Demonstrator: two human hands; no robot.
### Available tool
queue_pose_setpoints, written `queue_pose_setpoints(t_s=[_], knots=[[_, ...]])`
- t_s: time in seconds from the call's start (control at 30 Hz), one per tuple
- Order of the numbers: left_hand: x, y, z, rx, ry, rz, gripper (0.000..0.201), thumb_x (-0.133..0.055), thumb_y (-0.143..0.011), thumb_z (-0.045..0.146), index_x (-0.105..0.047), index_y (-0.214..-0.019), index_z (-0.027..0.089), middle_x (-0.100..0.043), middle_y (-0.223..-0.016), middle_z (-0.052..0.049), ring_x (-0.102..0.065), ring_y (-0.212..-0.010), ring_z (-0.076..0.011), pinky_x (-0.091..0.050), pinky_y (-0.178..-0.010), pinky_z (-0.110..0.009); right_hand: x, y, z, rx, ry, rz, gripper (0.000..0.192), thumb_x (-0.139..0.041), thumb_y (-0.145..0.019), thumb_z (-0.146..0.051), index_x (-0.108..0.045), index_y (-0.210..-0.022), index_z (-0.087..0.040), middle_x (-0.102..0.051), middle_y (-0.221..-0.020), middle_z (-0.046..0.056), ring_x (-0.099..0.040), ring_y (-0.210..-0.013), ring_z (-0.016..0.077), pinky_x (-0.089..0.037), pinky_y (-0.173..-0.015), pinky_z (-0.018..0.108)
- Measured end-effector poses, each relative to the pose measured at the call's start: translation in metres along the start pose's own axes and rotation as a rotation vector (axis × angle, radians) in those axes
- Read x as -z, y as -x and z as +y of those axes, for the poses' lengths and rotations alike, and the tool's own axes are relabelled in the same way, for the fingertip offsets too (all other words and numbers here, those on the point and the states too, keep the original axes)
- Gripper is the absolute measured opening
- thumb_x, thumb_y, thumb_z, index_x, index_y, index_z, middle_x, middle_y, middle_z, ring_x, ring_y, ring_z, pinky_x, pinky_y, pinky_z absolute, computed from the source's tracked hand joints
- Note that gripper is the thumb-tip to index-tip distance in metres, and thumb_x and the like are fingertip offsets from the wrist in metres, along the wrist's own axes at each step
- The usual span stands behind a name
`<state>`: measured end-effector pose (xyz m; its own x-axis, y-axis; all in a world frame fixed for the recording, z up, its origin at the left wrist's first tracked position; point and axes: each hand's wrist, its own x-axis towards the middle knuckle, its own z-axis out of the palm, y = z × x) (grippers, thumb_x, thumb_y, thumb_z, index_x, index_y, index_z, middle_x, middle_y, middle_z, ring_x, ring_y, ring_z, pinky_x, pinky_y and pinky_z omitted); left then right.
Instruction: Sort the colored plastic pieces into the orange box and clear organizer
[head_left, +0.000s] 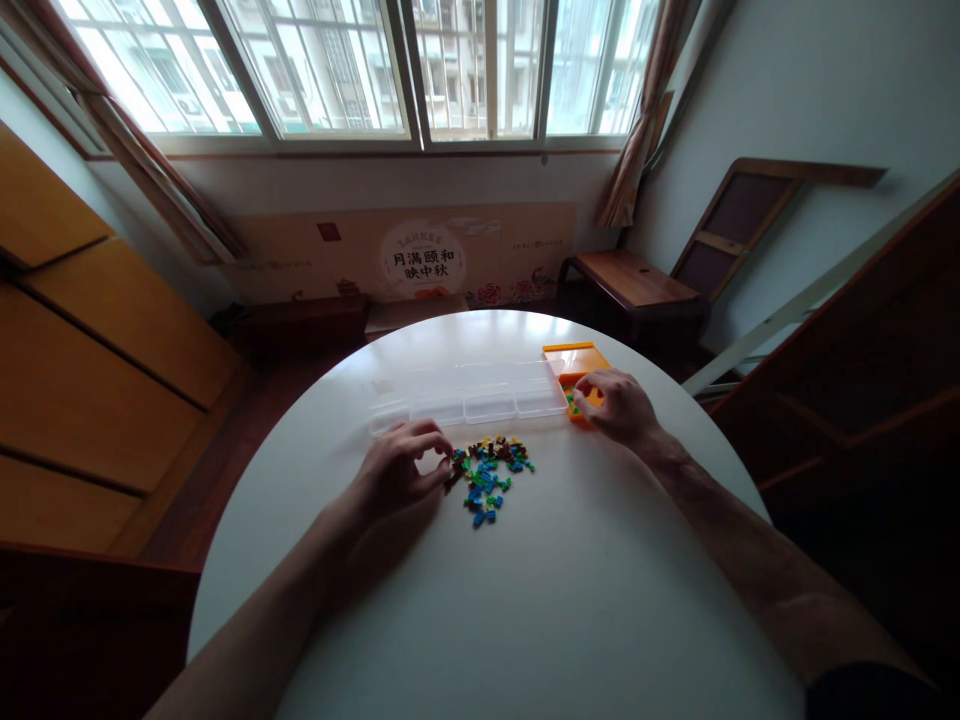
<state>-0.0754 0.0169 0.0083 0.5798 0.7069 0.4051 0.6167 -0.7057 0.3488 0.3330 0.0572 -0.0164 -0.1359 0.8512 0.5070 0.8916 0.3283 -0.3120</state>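
Note:
A loose pile of small building bricks (486, 480) in blue, green, brown and yellow lies mid-table. At its left edge is my left hand (401, 465), thumb and forefinger curled into a pinch against the brown bricks. Whether a brick is between those fingertips is hidden. Farther right, my right hand (619, 405) reaches over an orange box (581, 418) with its lid (577, 357) folded back. Green bricks (570, 400) lie inside at the fingertips. The right fingers are bent together, and what they hold is too small to make out.
A clear plastic case (491, 403) with compartments lies open behind the pile, its right end against the orange box. All of this rests on a round white table (525, 600). Beyond the table are a wooden chair (634, 278) and a printed cardboard panel (360, 240) below the window.

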Motion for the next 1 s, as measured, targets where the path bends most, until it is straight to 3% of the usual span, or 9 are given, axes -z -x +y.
queue_pose_setpoints(t_s=[0.17,0.3,0.47,0.73,0.83,1.0], knots=[[0.012,0.0,-0.001,0.021,0.062,-0.088,0.005,-0.075,-0.087,0.024,-0.078,-0.09,0.023,-0.074,-0.094,-0.003,-0.062,-0.079,-0.018,-0.047,-0.076,-0.03,-0.001,0.001,-0.01,0.038,-0.046,-0.002,0.016,-0.067,-0.098,-0.031,-0.07,-0.084,-0.023,-0.079,-0.095,0.006,-0.071,-0.091,0.0275,-0.051,-0.091,0.042],[0.016,0.002,-0.005,-0.001,0.143,-0.184,0.012,-0.079,-0.092,0.033,-0.08,-0.099,0.024,-0.073,-0.095,-0.003,-0.064,-0.083,-0.0185,-0.049,-0.078,-0.03,-0.001,0.001,-0.013,0.06,-0.06,0.0,0.017,-0.067,-0.099,-0.032,-0.07,-0.085,-0.022,-0.078,-0.095,0.006,-0.07,-0.087,0.0261,-0.051,-0.091,0.042],[0.015,0.003,-0.009,-0.024,0.18,-0.221,0.011,-0.075,-0.099,0.034,-0.083,-0.1,0.026,-0.074,-0.098,-0.005,-0.063,-0.083,-0.0179,-0.049,-0.08,-0.03,-0.001,0.002,-0.016,0.083,-0.087,0.019,0.018,-0.066,-0.099,-0.031,-0.07,-0.083,-0.023,-0.078,-0.093,0.006,-0.07,-0.086,0.0254,-0.052,-0.093,0.042],[0.009,0.002,-0.006,-0.006,0.165,-0.184,0.017,-0.071,-0.104,0.036,-0.083,-0.099,0.025,-0.074,-0.096,-0.005,-0.062,-0.078,-0.0162,-0.049,-0.073,-0.026,0.001,0.003,-0.025,0.137,-0.148,0.049,0.017,-0.065,-0.101,-0.027,-0.071,-0.085,-0.023,-0.079,-0.097,0.007,-0.074,-0.094,0.0281,-0.054,-0.099,0.045],[0.007,0.0,-0.003,0.04,0.19,-0.149,0.023,-0.069,-0.106,0.039,-0.083,-0.096,0.024,-0.074,-0.093,-0.005,-0.059,-0.073,-0.0147,-0.047,-0.066,-0.024,0.002,0.005,-0.033,0.207,-0.187,0.046,0.015,-0.066,-0.101,-0.025,-0.072,-0.087,-0.023,-0.076,-0.091,0.006,-0.073,-0.095,0.0284,-0.053,-0.1,0.046],[-0.002,-0.007,0.008,0.099,0.357,-0.022,0.027,-0.067,-0.108,0.04,-0.083,-0.101,0.019,-0.074,-0.097,-0.007,-0.061,-0.075,-0.0144,-0.05,-0.068,-0.026,0.002,0.012,-0.059,0.392,-0.304,0.019,0.011,-0.067,-0.102,-0.023,-0.071,-0.091,-0.024,-0.074,-0.088,0.004,-0.068,-0.088,0.0244,-0.053,-0.095,0.044]])
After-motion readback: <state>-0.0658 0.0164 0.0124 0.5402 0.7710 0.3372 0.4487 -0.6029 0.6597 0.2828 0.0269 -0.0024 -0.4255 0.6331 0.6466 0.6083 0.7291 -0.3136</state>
